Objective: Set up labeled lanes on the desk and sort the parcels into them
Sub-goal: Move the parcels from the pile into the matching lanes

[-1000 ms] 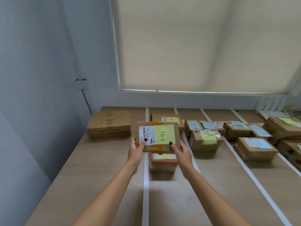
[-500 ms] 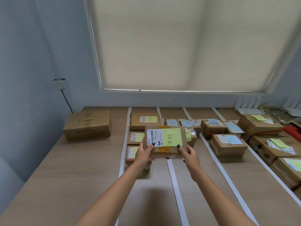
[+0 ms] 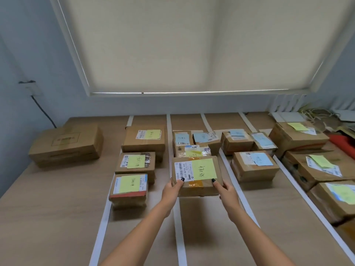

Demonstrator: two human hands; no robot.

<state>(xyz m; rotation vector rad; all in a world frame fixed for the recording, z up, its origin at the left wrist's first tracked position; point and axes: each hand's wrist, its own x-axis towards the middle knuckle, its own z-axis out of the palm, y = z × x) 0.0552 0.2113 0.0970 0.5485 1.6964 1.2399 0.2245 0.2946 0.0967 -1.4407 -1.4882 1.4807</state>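
Both hands hold one cardboard parcel (image 3: pixel 196 174) out in front, the left hand (image 3: pixel 171 191) gripping its near-left corner and the right hand (image 3: pixel 226 191) its near-right corner, each with the thumb pressed on the top face and the other fingers tucked under the box. The parcel carries a white barcode label and a yellow sticky note (image 3: pixel 204 168) with handwriting. It sits over the second taped lane from the left, just in front of a small cluster of parcels (image 3: pixel 189 144) with blue and yellow notes; whether its underside touches the surface (image 3: pixel 48 217) cannot be told. White tape strips (image 3: pixel 178 227) run from the near edge toward the wall and divide the surface into lanes. In the lane to the left, three parcels with yellow notes (image 3: pixel 134 169) lie in a row, one behind the other. To the right, a lane holds boxes with blue notes (image 3: pixel 253 166), and farther right lie larger boxes with yellow notes (image 3: pixel 318 167). A plain brown box (image 3: pixel 65 144) rests alone at the far left, outside the tape. A drawn roller blind (image 3: pixel 192 45) covers the window above.
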